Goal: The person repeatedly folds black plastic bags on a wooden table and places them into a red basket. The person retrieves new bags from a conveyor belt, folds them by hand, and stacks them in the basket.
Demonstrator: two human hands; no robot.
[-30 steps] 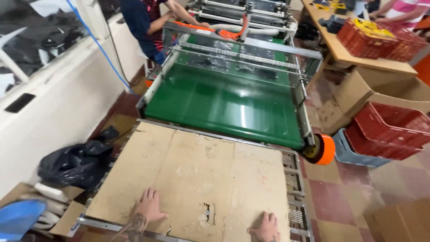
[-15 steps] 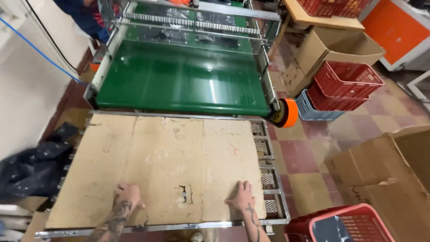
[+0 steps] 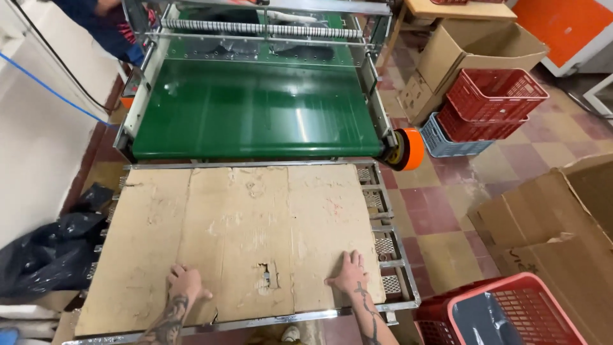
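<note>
A worn, flattened cardboard sheet (image 3: 242, 230) covers a metal roller frame (image 3: 389, 249) in front of me. My left hand (image 3: 184, 283) rests flat on the sheet near its front edge, fingers spread. My right hand (image 3: 348, 273) lies flat on the sheet's front right part, also spread. A small torn hole (image 3: 267, 276) sits between my hands. Neither hand holds anything. Beyond the sheet runs a green conveyor belt (image 3: 255, 108) with a metal frame.
Another person in dark clothing (image 3: 102, 25) stands at the belt's far left. An orange wheel (image 3: 408, 148) sticks out at the belt's right corner. Red crates (image 3: 491, 102) and cardboard boxes (image 3: 549, 217) stand on the tiled floor at right. A black bag (image 3: 51, 249) lies at left.
The view has swung to the right and downward. My hands stay flat on the cardboard sheet at about the same spots. More boxes and a red basket show at right.
</note>
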